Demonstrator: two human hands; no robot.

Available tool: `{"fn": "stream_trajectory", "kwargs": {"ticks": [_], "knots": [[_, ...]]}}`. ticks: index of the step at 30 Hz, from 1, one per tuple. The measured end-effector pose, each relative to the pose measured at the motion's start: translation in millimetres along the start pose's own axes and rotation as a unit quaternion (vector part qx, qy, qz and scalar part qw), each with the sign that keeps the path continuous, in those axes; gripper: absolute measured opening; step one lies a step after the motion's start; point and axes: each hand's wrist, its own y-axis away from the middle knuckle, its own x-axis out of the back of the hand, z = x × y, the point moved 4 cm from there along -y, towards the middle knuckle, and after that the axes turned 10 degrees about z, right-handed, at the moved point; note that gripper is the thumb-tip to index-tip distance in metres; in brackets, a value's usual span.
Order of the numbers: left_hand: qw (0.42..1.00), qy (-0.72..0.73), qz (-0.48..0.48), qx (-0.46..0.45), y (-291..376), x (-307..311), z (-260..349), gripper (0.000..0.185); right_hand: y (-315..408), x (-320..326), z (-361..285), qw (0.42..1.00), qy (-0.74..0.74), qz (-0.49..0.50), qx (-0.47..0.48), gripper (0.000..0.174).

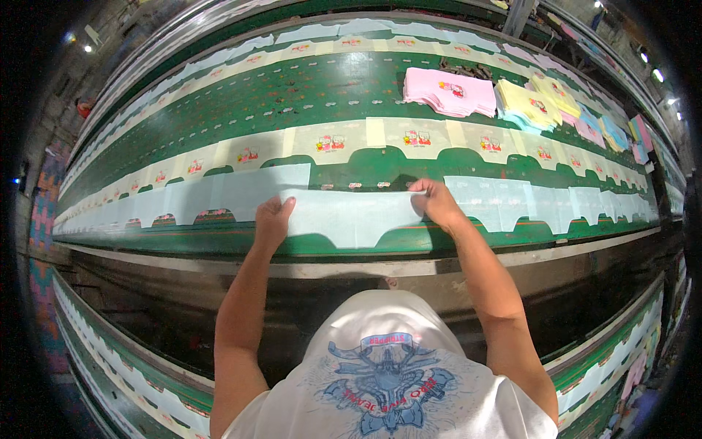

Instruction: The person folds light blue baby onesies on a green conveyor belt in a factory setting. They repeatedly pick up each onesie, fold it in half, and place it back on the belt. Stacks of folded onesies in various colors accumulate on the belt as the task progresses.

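Note:
A pale blue cut fabric panel [354, 217] is stretched between my two hands over the near edge of the long green printing table [340, 170]. My left hand [274, 217] pinches its upper left corner, and my right hand [433, 203] grips its upper right corner. Similar pale blue panels lie flat in a row to the left [241, 192] and to the right [488, 200]. Just beyond them runs a row of pale yellow panels [323, 144] printed with cartoon cats.
Stacks of printed pink panels [449, 93] and yellow panels [529, 104] stand on the table at the right. Another row of printed pale panels [351, 46] lies farther back. More green tables with panels [137, 378] are behind me. A pale rail [351, 269] edges the table.

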Motion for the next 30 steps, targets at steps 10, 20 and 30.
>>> {"fn": "stream_trajectory", "kwargs": {"ticks": [10,20,30], "knots": [[0.964,-0.059,0.183,-0.182,-67.4,-36.5,-24.6,0.02,-61.2,-15.5,23.6,0.975,0.103,0.191,0.044,0.022],[0.969,-0.094,0.191,-0.122,-72.4,-45.1,-34.8,0.011,-66.0,-16.9,25.6,0.958,0.159,0.237,0.006,0.028],[0.944,-0.183,0.076,-0.265,-57.8,-47.0,-0.8,0.067,-67.2,-23.1,12.1,0.948,0.19,0.255,-0.021,0.03]]}}
